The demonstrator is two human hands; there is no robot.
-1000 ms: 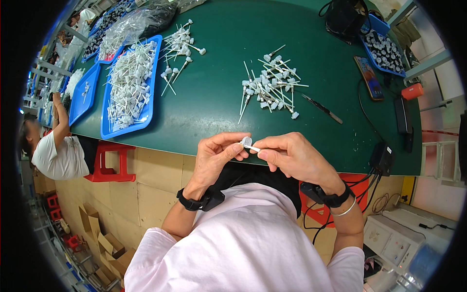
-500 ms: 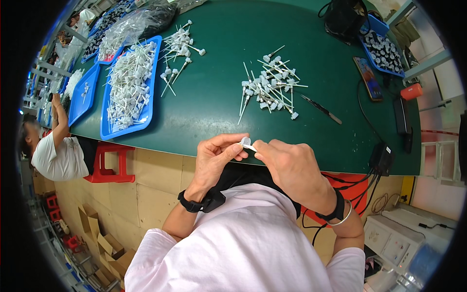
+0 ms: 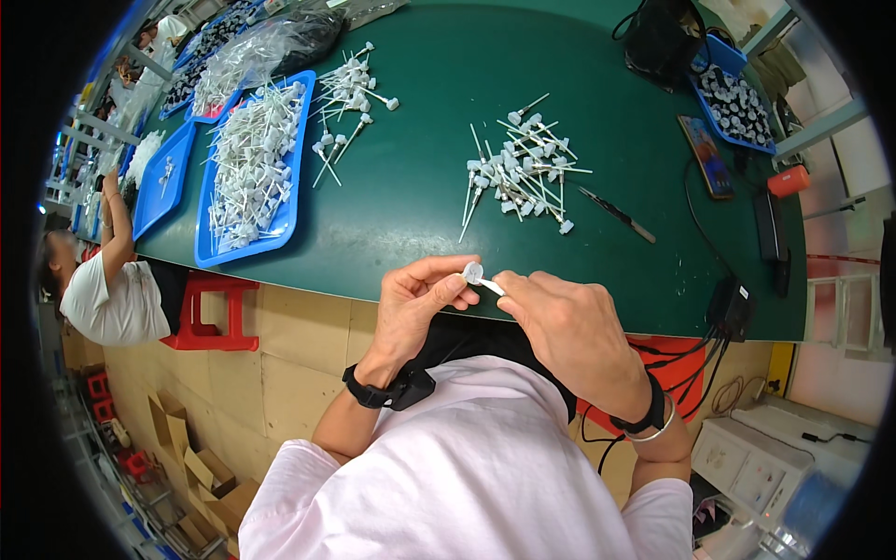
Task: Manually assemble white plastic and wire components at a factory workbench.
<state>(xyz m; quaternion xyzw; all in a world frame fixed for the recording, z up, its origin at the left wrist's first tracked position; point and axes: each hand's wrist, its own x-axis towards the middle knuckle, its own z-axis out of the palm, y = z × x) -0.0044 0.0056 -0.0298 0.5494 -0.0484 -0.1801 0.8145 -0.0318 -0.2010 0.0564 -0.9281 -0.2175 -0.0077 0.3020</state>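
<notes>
White cap (image 3: 473,272) sits at twelve o'clock before your chest, pinched between thumb and index finger of your left hand (image 3: 413,295), the other fingers loosely curled. Your right hand (image 3: 574,322) closes its fingertips on the stem (image 3: 492,287) at the cap's four o'clock; that thumb is hidden. For good control, it seems best to brace the cap firmly, press the stem lightly and work clear of the pile (image 3: 523,168) at one o'clock.

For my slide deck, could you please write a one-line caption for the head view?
Left hand pinching a round pale piece, right hand gripping a slender white part, at a green table.
</notes>
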